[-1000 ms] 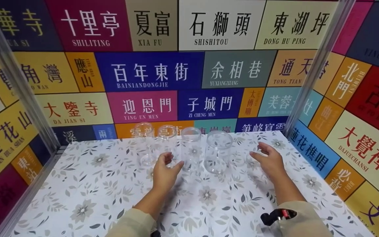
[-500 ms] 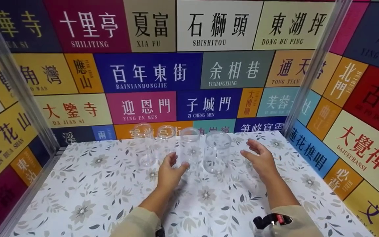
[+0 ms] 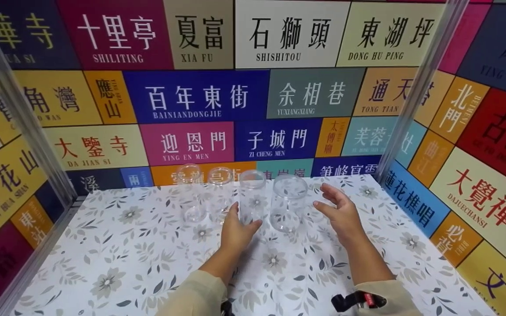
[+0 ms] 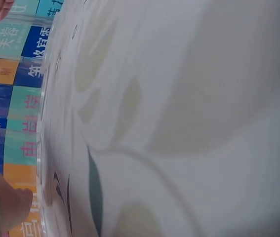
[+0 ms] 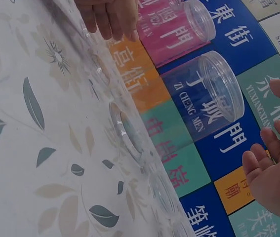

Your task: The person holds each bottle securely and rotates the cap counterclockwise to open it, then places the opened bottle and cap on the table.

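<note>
Several clear cylindrical jars stand upright in a row at the back of the table. The widest jar (image 3: 289, 206) is at the right end, with a narrower jar (image 3: 253, 195) beside it. Further left come another jar (image 3: 220, 186) and the leftmost jar (image 3: 193, 206). My left hand (image 3: 237, 232) is in front of the two middle jars, thumb spread from the fingers, overlapping their lower parts in the head view. Just right of the widest jar is my right hand (image 3: 343, 217), fingers apart and slightly bent. Neither hand holds anything.
A white table (image 3: 156, 272) with a leaf-and-flower print lies under the jars. Behind it rises a wall of coloured sign panels (image 3: 200, 96). Clear corner posts (image 3: 404, 96) stand at both sides. A black device (image 3: 349, 302) sits at the right sleeve.
My right hand has moved left, closer to the widest jar. The left hand has shifted right along the row. The jars have stayed in place.
</note>
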A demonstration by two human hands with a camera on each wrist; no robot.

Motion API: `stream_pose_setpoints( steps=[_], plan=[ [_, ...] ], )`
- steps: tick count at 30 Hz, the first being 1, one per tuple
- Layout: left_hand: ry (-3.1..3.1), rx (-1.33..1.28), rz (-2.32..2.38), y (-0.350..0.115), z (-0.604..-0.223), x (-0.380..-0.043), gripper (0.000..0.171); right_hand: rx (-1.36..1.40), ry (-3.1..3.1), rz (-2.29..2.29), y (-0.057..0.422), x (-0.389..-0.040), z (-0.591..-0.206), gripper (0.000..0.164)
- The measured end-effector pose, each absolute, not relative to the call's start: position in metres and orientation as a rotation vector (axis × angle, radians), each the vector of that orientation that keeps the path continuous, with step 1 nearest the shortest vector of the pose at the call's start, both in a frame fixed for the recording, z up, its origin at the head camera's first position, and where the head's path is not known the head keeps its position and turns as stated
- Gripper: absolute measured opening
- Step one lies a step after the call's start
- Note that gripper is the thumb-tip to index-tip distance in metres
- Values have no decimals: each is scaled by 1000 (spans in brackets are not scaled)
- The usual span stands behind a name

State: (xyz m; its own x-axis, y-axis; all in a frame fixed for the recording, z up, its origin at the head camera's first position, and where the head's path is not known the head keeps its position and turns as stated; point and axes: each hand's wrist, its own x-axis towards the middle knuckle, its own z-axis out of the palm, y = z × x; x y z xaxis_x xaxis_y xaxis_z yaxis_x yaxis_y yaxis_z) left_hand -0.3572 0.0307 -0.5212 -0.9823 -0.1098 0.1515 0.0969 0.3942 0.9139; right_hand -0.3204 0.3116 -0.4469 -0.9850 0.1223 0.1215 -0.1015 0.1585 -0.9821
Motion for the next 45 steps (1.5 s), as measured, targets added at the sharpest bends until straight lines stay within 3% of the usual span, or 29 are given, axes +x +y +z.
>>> stream_pose_setpoints(
  steps=[13, 23, 45],
  plan=[
    [-2442, 56, -1602, 42, -526, -370, 90, 140, -2138, 2010, 294, -309, -436, 62],
    [-2454, 59, -1578, 41, -528, -369, 78, 172, -2110, 2034, 286, -306, -435, 63],
    [-2333, -117, -1851, 16, -499, -333, 78, 255, -2081, 2061, 272, -298, -426, 60]
  ],
)
